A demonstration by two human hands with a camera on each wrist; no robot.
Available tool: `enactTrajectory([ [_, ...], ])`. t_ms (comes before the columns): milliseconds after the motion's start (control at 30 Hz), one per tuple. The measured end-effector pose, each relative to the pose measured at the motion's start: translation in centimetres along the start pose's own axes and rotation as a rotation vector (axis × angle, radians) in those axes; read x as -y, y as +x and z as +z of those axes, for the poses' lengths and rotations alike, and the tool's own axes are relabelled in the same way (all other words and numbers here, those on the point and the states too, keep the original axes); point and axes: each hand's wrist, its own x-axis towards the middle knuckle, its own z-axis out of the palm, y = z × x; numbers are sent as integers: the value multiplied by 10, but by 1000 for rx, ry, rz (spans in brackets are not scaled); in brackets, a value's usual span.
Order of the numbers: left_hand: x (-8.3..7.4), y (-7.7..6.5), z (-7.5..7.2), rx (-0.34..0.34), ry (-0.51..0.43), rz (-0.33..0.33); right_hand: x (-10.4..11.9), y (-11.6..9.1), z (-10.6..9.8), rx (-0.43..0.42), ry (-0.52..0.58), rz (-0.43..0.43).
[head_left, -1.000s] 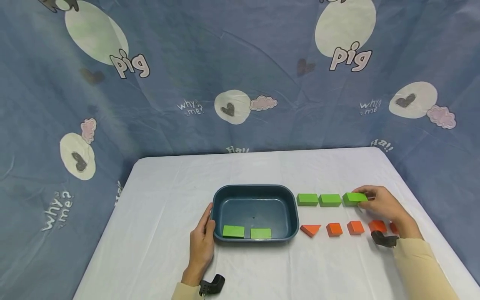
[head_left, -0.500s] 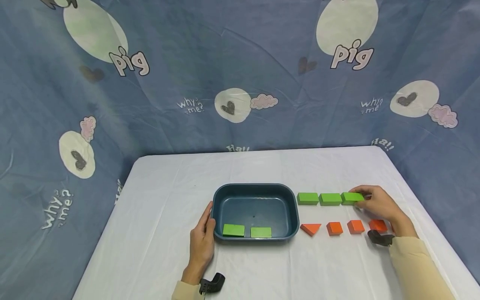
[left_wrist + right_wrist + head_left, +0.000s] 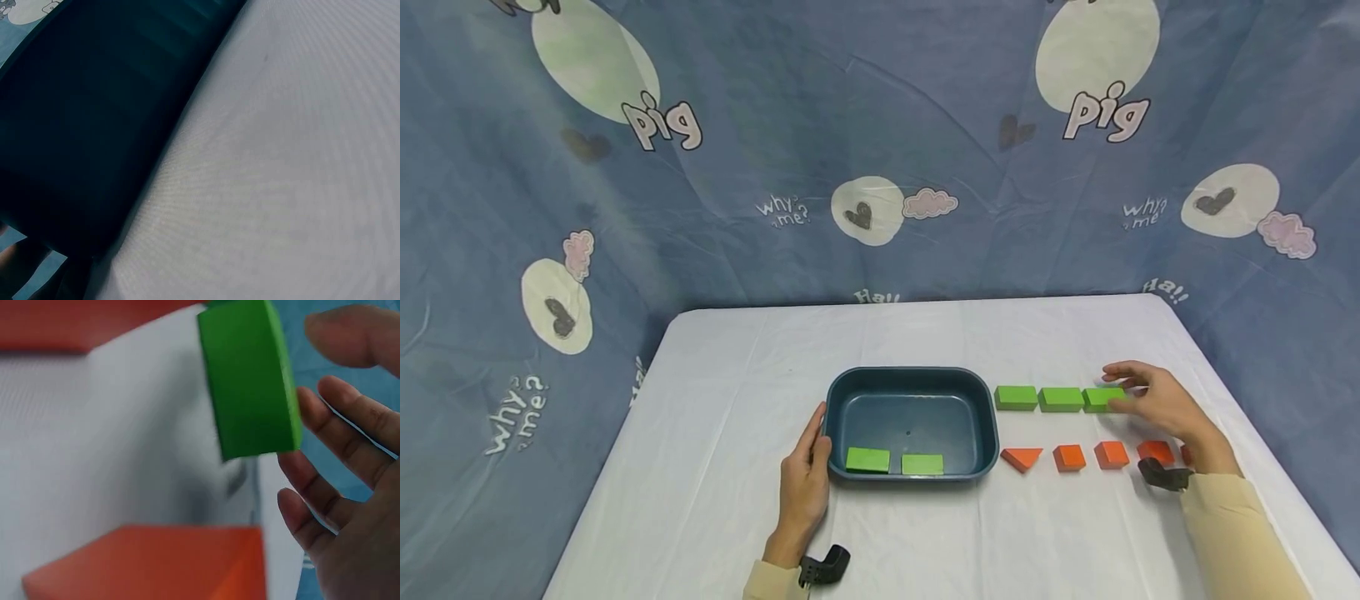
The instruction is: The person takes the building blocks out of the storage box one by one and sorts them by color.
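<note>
At the right end of a row of green blocks, my right hand point(image 3: 1161, 404) is around the last green block point(image 3: 1099, 400), its thumb and fingers spread apart. In the right wrist view that green block point(image 3: 250, 381) stands in front of the parted fingers point(image 3: 337, 425). My left hand point(image 3: 803, 492) lies along the left wall of a dark blue-green rectangular tub point(image 3: 913, 480), its fingers extended against it. Inside the tub, a green block point(image 3: 867, 460) and a paler-topped green block point(image 3: 922, 465) lie along the near wall. The left wrist view shows mostly the tub's dark outer side point(image 3: 94, 137).
Two more green blocks, a middle one point(image 3: 1060, 400) and a left one point(image 3: 1016, 398), continue the row beside the tub. In front runs an orange row: a triangular block point(image 3: 1021, 459) and several cube-like blocks point(image 3: 1069, 458), one partly behind the right wrist. White cloth point(image 3: 700, 467) covers the table.
The right hand slid the last green block left until it lined up close to its neighbour, then its fingers parted and lifted off. The left hand and tub stayed put.
</note>
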Motion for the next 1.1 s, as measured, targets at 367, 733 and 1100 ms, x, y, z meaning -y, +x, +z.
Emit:
enactTrajectory([
  [367,-2,0,1,11,-7,-21,31,8,2,-91,35,-61],
  [733,2,1,-1,0,2,19,68,30,22,-112,134,-177],
  [1100,2,0,-1,-4,-1,24,105,54,55,-17,188,-254],
])
